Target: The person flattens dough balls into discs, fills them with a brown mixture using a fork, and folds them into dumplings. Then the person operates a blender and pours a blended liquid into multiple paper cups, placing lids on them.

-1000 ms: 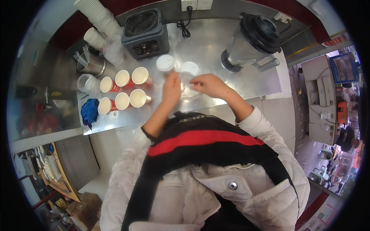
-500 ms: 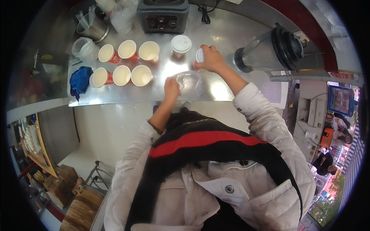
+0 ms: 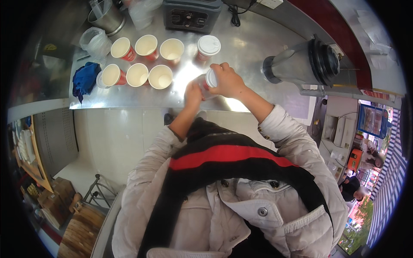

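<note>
My right hand [image 3: 229, 81] grips a red paper cup with a white lid [image 3: 210, 78], fingers around its lid end. The cup is tilted over the near edge of the steel counter. Beside it, my left hand [image 3: 193, 94] is closed on a clear plastic bag [image 3: 201, 80], which lies against the cup; how far the cup is inside it I cannot tell. Another lidded cup [image 3: 208, 46] stands upright just beyond. To the left, several red paper cups [image 3: 161, 77] stand in two rows without lids, pale inside.
A blue cloth [image 3: 86, 79] and a crumpled plastic bag [image 3: 95, 43] lie at the counter's left end. Behind are a metal container [image 3: 106, 19] and a dark grey appliance [image 3: 192, 17]. A blender jug [image 3: 297, 62] lies toward the right. The steel counter [image 3: 129, 99] ends close to me.
My right hand has brought the lidded cup left and nearer, up to the bag at my left hand. The bag no longer lies spread on the counter. The view has shifted slightly.
</note>
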Available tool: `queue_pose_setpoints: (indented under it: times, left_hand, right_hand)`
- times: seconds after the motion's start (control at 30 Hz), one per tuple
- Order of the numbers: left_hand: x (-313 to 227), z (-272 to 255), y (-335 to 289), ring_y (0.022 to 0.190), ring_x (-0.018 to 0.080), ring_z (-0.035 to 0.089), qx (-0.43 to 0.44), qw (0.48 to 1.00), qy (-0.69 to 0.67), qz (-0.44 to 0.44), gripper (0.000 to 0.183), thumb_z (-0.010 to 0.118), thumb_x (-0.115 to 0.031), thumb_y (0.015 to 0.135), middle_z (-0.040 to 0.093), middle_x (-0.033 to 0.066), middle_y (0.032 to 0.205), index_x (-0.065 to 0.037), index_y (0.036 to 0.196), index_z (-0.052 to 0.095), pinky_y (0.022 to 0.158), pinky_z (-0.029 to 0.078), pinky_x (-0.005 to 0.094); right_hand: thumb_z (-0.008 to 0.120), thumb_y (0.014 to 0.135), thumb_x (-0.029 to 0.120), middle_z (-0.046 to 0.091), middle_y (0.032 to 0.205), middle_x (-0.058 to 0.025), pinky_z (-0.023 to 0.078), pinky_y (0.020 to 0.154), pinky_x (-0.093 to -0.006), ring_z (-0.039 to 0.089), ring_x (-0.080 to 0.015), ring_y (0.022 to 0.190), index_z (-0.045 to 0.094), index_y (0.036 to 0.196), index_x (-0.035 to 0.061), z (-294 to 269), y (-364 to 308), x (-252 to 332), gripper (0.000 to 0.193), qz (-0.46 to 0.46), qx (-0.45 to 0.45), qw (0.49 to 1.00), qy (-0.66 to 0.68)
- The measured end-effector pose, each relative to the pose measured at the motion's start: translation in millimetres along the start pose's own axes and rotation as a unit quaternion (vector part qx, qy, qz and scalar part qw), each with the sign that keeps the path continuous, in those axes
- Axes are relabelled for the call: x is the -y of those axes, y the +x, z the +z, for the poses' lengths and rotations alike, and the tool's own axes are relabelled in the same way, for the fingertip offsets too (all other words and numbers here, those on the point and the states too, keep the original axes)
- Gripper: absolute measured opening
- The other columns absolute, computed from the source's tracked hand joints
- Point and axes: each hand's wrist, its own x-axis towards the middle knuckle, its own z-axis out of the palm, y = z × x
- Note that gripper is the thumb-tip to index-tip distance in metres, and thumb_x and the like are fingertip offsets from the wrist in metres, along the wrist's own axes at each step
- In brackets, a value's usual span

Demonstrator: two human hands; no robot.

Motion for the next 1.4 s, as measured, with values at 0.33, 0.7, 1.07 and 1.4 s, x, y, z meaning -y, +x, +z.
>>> queue_pose_setpoints:
  times: [0.33,0.7,1.07,1.4]
  left_hand:
    - [6.6,-9.2,7.8,0.045,0.0149,0.049,0.009,0.989,0.133,0.067,0.015,0.041,-0.012,0.092,0.051,0.0093,0.07,-0.001,0.098,0.049,0.038,0.045,0.0289]
    - [-16.1,-12.3,11.5,0.048,0.0205,0.056,0.01,0.985,0.132,0.112,0.021,0.039,-0.016,0.093,0.056,0.0128,0.068,-0.001,0.095,0.053,0.043,0.047,0.0313]
    - [-47.4,-13.5,-3.3,0.069,0.0215,0.059,0.101,0.995,0.012,0.024,0.035,0.038,-0.026,0.091,0.062,0.0152,0.08,-0.002,0.102,0.06,0.059,0.048,0.0347]
    - [-23.3,-29.1,14.7,0.08,0.0242,0.058,0.278,0.956,0.034,0.089,0.027,0.041,-0.021,0.091,0.059,0.0158,0.085,0.0,0.093,0.057,0.07,0.046,0.0355]
  right_hand:
    - [0.071,0.062,0.03,0.045,0.115,-0.0193,0.049,0.08,-0.0403,0.051,-0.0359,0.101,0.039,0.128,0.0116,15.4,9.2,-3.8,0.076,0.018,-0.044,0.999,0.001]
    - [0.074,0.065,0.035,0.045,0.119,-0.0191,0.047,0.084,-0.0416,0.049,-0.0356,0.107,0.035,0.135,0.013,27.5,23.2,1.5,0.083,0.031,-0.04,0.999,-0.017]
    - [0.061,0.084,0.013,0.063,0.085,-0.0132,0.048,0.067,-0.0327,0.062,-0.0259,0.075,0.065,0.092,0.0013,-87.8,166.8,119.6,0.015,-0.308,-0.202,0.916,0.158]
    - [0.06,0.08,0.002,0.064,0.09,-0.0141,0.055,0.06,-0.0287,0.065,-0.0196,0.072,0.053,0.113,-0.004,-24.1,490.8,335.2,0.034,-0.07,-0.159,0.914,0.368]
